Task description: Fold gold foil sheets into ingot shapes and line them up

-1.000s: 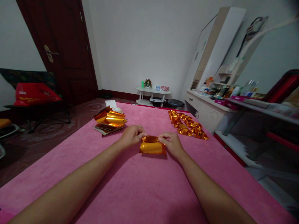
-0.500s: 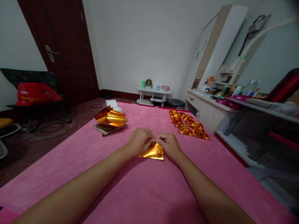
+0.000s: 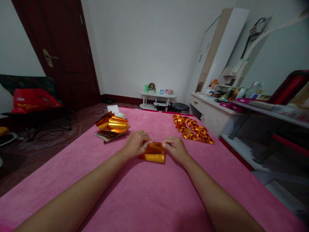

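Note:
Between my hands lies a sheet of shiny gold foil paper (image 3: 154,153), its far edge curled over, on the pink cloth (image 3: 145,193). My left hand (image 3: 137,143) grips its left side, thumb and fingers pinched at the far left corner. My right hand (image 3: 176,149) pinches the far right corner between thumb and forefinger. Off to the left is a pile of gold foil sheets (image 3: 113,126), with the upper ones bowed upward. On the right, several folded, twisted gold foil pieces (image 3: 190,129) lie in two rows.
A white open box (image 3: 112,109) sits behind the foil pile. Beyond the pink surface stands a low white table (image 3: 156,94) with a small plant (image 3: 151,86). At right is a dresser (image 3: 212,104) crowded with bottles; at left, a red bag (image 3: 33,100) rests on a chair.
My hands have moved apart, the left one leftward, showing more of the foil sheet between them. Its far edge now looks curled. The whole view has shifted slightly.

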Motion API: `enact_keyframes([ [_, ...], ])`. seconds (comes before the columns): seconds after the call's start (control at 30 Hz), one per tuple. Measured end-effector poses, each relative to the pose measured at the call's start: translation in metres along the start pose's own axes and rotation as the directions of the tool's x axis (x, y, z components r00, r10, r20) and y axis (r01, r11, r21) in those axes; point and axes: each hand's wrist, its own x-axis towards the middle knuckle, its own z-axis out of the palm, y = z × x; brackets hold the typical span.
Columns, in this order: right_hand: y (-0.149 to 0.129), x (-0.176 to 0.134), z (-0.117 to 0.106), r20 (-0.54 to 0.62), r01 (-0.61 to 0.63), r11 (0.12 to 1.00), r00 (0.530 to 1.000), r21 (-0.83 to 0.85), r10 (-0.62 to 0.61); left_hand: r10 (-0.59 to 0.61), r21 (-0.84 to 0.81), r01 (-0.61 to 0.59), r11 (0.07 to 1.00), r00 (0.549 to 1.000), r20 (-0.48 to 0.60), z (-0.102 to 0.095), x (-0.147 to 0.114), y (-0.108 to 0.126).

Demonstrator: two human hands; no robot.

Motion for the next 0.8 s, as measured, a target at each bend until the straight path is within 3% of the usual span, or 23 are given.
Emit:
enact_keyframes([
  [0.13, 0.015, 0.0, -0.015, -0.038, -0.058, 0.998, 0.998, 0.018, 0.059, -0.079, 0.025, 0.081, 0.996, 0.995, -0.064, -0.005, -0.004, -0.023],
  [0.23, 0.027, 0.0, -0.025, -0.059, -0.097, 0.995, 0.993, 0.037, 0.099, -0.233, 0.013, 0.238, 0.971, 0.959, -0.16, -0.009, -0.006, -0.04],
  [0.33, 0.027, 0.001, -0.024, -0.033, -0.116, 0.992, 0.993, 0.056, 0.117, -0.31, -0.08, 0.299, 0.951, 0.927, -0.211, -0.008, -0.005, -0.035],
  [0.43, 0.018, 0.002, -0.018, 0.006, -0.113, 0.991, 0.994, 0.078, 0.112, -0.262, -0.191, 0.232, 0.954, 0.953, -0.151, -0.003, 0.0, -0.013],
  [0.6, 0.002, 0.004, -0.017, 0.029, -0.104, 0.992, 0.994, 0.076, 0.102, -0.305, -0.276, 0.301, 0.913, 0.952, 0.029, 0.009, 0.001, 0.007],
  [0.8, -0.029, 0.004, -0.003, 0.064, 0.103, 0.977, 0.994, -0.189, -0.092, -0.22, -0.31, 0.213, 0.927, 0.975, 0.014, 0.015, -0.001, 0.015],
])
